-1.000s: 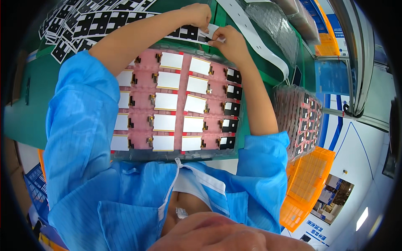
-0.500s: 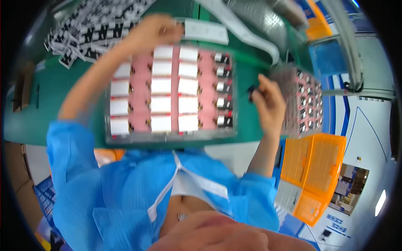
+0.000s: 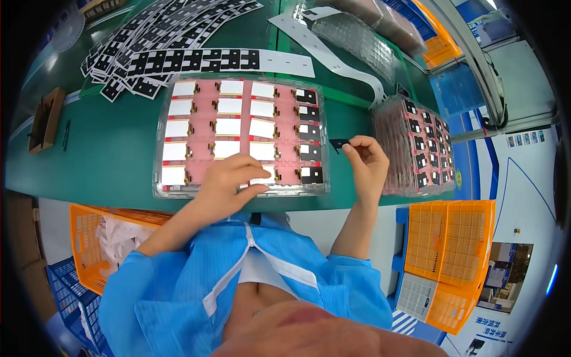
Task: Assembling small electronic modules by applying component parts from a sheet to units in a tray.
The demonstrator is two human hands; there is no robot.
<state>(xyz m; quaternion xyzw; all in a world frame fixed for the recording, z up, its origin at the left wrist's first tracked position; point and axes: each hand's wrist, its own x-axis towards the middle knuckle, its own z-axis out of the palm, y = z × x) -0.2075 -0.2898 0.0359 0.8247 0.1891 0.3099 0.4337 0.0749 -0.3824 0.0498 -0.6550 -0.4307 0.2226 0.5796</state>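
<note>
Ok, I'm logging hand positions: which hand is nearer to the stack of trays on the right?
The right hand: just left of the stack of trays, pinching a black piece. The left hand is farther, over the near edge of the pink-lined tray.

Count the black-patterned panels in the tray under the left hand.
5 black-patterned panels, one in each row of the tray's rightmost column. The left hand may hide another.

White panel (image 3: pixel 263 180) partly hidden under our left hand (image 3: pixel 229 181), black piece (image 3: pixel 339 144) partly covered by our right hand (image 3: pixel 367 163), patterned strips (image 3: pixel 178 30) beyond both cropped above
</note>
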